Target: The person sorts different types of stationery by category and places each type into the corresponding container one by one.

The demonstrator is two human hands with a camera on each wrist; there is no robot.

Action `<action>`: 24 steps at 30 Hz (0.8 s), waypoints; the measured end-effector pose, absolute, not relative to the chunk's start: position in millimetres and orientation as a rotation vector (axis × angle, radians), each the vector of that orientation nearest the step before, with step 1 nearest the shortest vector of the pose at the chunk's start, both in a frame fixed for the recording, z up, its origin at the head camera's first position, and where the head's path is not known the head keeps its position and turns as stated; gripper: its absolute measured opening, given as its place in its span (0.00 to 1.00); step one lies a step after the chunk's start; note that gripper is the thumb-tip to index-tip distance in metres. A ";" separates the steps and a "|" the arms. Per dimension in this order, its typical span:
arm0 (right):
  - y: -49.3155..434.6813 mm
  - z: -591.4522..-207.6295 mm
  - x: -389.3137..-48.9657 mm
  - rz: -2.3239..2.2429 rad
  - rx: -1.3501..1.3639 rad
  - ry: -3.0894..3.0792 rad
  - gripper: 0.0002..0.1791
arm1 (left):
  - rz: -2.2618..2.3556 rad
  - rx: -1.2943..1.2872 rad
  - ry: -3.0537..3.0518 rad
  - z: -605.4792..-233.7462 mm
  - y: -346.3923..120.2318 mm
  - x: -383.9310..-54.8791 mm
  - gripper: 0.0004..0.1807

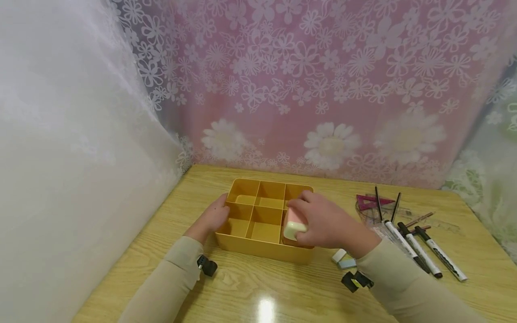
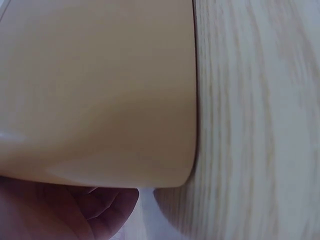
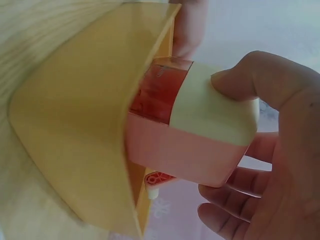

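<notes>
- Head view: the left hand (image 1: 212,217) grips the left end of a yellow six-compartment organizer (image 1: 262,252) on the wood-grain surface (image 1: 234,287); the right hand (image 1: 325,220) pinches a pink-and-cream pencil sharpener (image 1: 291,230), partly inside the front-right compartment. Two small eraser-like blocks (image 1: 347,263) lie near the right sleeve (image 1: 408,278), with markers (image 1: 416,250) and a magenta set square (image 1: 366,205) farther back and right.
- Left wrist view: the organizer's smooth outer wall fills much of the frame, bent fingers at its end.
- Right wrist view: the thumb presses the sharpener's cream part; a red arm (image 3: 159,178) with a white knob shows beside its pink side.
</notes>
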State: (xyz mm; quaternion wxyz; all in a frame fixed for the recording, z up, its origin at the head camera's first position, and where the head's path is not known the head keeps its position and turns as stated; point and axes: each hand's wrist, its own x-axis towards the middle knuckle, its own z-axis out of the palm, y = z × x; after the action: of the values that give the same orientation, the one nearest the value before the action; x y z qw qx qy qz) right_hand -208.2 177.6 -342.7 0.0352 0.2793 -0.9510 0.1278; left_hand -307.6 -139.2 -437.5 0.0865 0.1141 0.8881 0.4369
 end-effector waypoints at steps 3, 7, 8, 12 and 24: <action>176.6 -351.2 -206.7 0.369 0.893 -2.927 0.39 | 1.301 0.345 2.647 -436.7 -138.8 -308.2 0.30; 175.5 -361.4 -205.8 0.372 0.899 -2.958 0.39 | 1.295 0.348 2.648 -435.6 -138.1 -307.8 0.31; 175.3 -363.5 -205.9 0.372 0.897 -2.969 0.40 | 1.292 0.354 2.653 -435.3 -137.7 -307.5 0.31; 175.2 -369.0 -206.8 0.365 0.904 -3.003 0.41 | 1.284 0.357 2.672 -433.8 -136.1 -306.5 0.31; 181.7 -374.3 -206.4 0.412 0.960 -3.076 0.37 | 1.372 0.322 2.640 -436.1 -134.5 -304.7 0.31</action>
State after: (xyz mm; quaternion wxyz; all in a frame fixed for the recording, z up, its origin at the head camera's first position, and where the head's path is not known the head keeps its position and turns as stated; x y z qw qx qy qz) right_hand -206.4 181.7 -374.3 -0.0535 0.2950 -0.9455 0.1266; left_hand -304.7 -134.5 -436.1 0.0746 0.1073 0.8797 0.4571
